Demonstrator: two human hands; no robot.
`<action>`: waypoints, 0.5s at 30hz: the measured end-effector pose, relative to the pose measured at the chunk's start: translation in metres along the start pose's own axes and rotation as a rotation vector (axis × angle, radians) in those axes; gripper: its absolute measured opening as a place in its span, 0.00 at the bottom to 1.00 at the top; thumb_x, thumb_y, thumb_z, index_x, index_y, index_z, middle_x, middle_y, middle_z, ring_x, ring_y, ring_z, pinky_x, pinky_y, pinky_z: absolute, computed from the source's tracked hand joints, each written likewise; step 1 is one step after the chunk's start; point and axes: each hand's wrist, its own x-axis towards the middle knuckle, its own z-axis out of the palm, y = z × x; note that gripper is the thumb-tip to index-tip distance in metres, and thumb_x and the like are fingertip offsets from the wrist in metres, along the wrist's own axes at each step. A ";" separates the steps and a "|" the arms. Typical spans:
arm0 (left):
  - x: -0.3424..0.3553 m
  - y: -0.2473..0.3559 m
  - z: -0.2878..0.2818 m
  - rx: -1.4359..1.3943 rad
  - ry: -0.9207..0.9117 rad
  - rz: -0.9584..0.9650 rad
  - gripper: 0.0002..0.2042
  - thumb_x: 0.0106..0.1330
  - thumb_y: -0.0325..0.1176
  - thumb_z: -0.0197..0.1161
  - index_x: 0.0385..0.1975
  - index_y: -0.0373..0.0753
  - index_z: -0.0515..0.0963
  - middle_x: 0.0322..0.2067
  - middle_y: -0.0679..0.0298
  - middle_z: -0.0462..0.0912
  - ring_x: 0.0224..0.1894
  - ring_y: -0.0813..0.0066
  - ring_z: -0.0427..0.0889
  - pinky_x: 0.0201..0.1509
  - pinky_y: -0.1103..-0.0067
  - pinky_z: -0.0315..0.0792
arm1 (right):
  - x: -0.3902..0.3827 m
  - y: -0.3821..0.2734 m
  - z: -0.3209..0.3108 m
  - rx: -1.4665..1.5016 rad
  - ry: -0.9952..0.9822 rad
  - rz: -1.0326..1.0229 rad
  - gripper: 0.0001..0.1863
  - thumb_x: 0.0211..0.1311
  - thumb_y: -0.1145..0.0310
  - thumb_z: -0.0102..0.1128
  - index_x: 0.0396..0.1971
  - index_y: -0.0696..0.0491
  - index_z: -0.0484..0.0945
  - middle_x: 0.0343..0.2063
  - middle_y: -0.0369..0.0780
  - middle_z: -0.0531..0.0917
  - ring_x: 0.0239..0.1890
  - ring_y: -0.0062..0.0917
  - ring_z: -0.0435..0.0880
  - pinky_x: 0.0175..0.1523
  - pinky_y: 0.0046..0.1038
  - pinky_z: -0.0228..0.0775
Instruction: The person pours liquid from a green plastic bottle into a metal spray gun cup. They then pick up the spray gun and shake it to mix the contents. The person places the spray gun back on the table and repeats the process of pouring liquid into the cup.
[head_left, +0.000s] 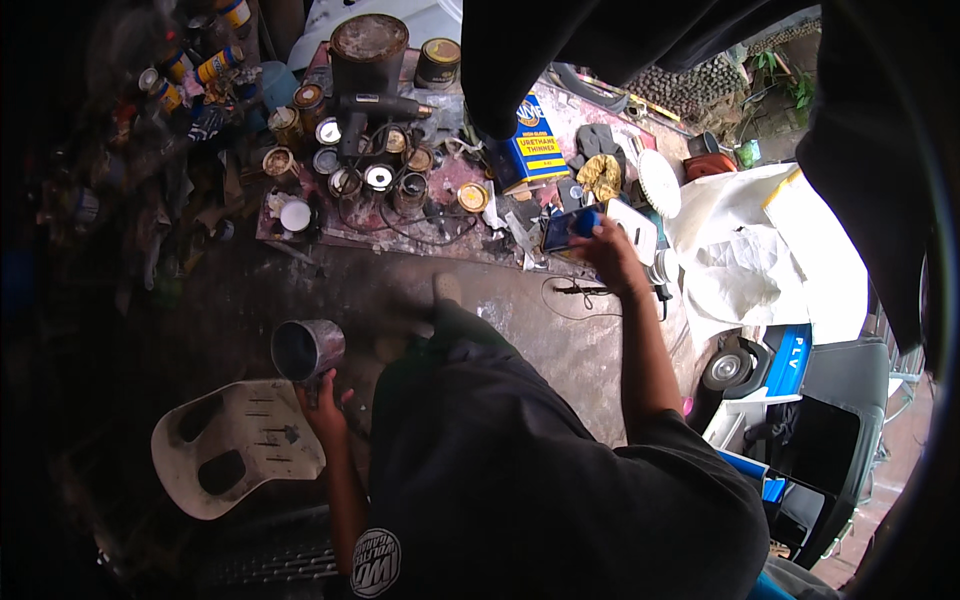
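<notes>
My left hand (322,405) is closed under a wide grey metal cup (308,350), held upright above a pale plastic chair. The cup looks like a spray gun's, but my fingers and the dim light hide what is beneath it. At the table's front edge, my right hand (612,255) has its fingers closed at a round blue cap (588,222). The cap is on or against a dark, flat-topped rectangular container (562,232). A white plastic piece (635,228) is right beside that hand.
Several paint jars and tins (378,178) crowd the table (400,235), with a heat gun (380,105) and its cord among them. Behind are a blue-and-yellow thinner can (535,145) and gloves (600,175). The plastic chair (250,440) stands left; white sheeting (735,250) and a blue-and-black vehicle (800,390) are right.
</notes>
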 end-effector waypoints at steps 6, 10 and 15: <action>0.002 -0.009 -0.014 -0.013 -0.026 0.018 0.23 0.76 0.30 0.59 0.70 0.41 0.67 0.58 0.58 0.80 0.57 0.69 0.84 0.38 0.67 0.88 | 0.023 -0.029 -0.131 -1.144 0.387 -0.099 0.25 0.60 0.64 0.72 0.54 0.64 0.79 0.41 0.48 0.90 0.45 0.35 0.90 0.52 0.33 0.80; 0.006 -0.018 -0.031 -0.068 -0.003 0.028 0.21 0.76 0.32 0.63 0.66 0.38 0.72 0.59 0.58 0.79 0.57 0.68 0.83 0.37 0.70 0.88 | 0.041 -0.018 -0.133 -1.451 0.290 -0.225 0.27 0.55 0.62 0.75 0.53 0.60 0.82 0.45 0.54 0.89 0.48 0.48 0.89 0.55 0.41 0.78; 0.020 -0.047 -0.057 -0.066 0.100 0.091 0.22 0.74 0.34 0.68 0.65 0.36 0.75 0.60 0.58 0.78 0.56 0.66 0.83 0.38 0.71 0.90 | 0.043 -0.018 -0.131 -1.453 0.229 -0.220 0.21 0.52 0.65 0.76 0.45 0.58 0.85 0.37 0.50 0.90 0.41 0.42 0.89 0.50 0.40 0.78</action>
